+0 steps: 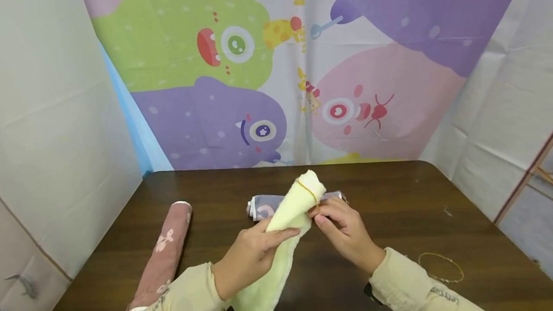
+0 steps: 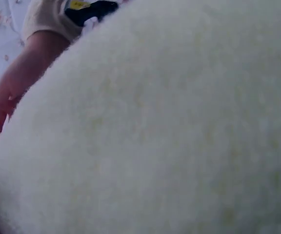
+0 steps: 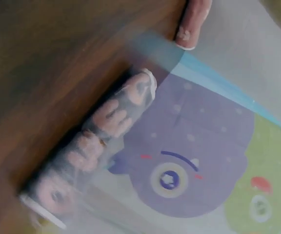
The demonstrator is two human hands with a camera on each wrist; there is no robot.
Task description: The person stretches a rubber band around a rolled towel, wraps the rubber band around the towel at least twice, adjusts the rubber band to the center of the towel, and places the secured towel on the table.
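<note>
A pale yellow towel (image 1: 287, 212), partly rolled, stands tilted over the table in the head view, its lower part hanging loose. My left hand (image 1: 248, 256) grips the roll, thumb across its front. Near the top, a thin yellow rubber band (image 1: 307, 189) circles the roll. My right hand (image 1: 347, 234) pinches this band at the roll's right side with thumb and fingers. In the left wrist view the fuzzy towel (image 2: 155, 126) fills most of the picture, with the right hand (image 2: 26, 78) at its far edge.
Behind the yellow roll lies a grey-purple rolled towel (image 1: 261, 205) with pink letters. A dusty pink rolled towel (image 1: 166, 241) lies at the left of the dark wooden table (image 1: 207, 234). A loose yellow band (image 1: 440, 268) lies by the right forearm. A cartoon curtain (image 1: 242, 66) hangs behind.
</note>
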